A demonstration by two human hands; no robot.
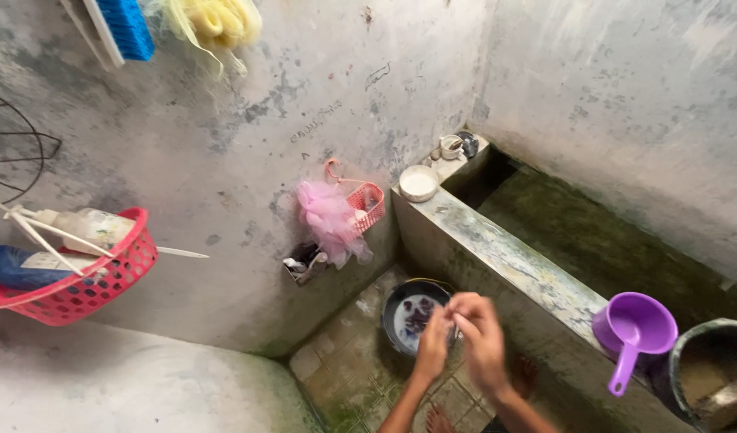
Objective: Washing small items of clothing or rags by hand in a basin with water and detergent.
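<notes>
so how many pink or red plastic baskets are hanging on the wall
2. A large red basket hangs at the left, holding bottles. A small pink basket hangs near the trough corner, behind a pink mesh sponge. Others may be out of view.

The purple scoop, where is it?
In the head view, the purple scoop sits at the right on the concrete ledge, beside a dark bucket.

A basin sits on the floor left of the trough wall, a dipper resting on that wall's near end, a bowl on its far end.
</notes>
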